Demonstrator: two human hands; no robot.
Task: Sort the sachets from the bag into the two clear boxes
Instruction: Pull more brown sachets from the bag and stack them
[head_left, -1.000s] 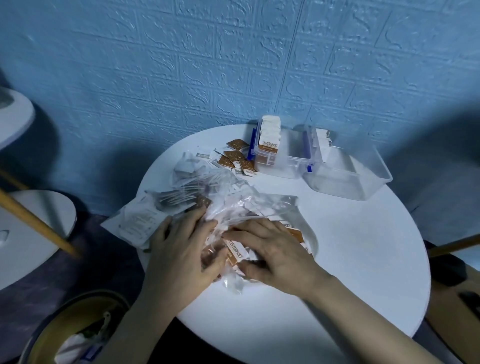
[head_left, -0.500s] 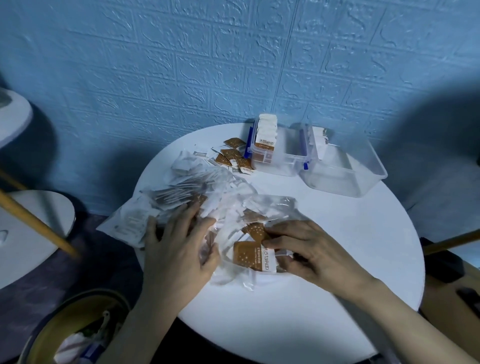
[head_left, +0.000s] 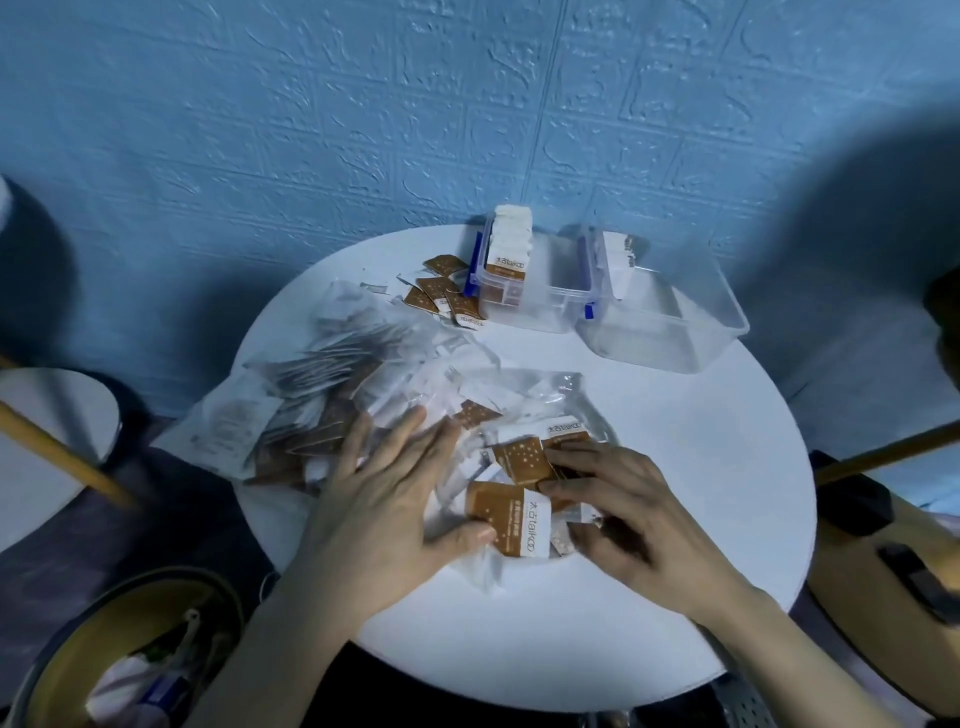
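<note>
While the left hand (head_left: 387, 512) is lying flat with straight fingers on the clear bag (head_left: 332, 384) in the lower middle of the frame, the right hand (head_left: 631, 512) is pinching brown sachets (head_left: 511, 514) at the bag's open end, fingers curled around them. Toward the upper middle, the left clear box (head_left: 524, 291) is holding a standing stack of sachets, the right clear box (head_left: 670, 317) is sitting just beside it, and loose sachets (head_left: 441, 293) are lying on the white table (head_left: 675, 467) to the left.
</note>
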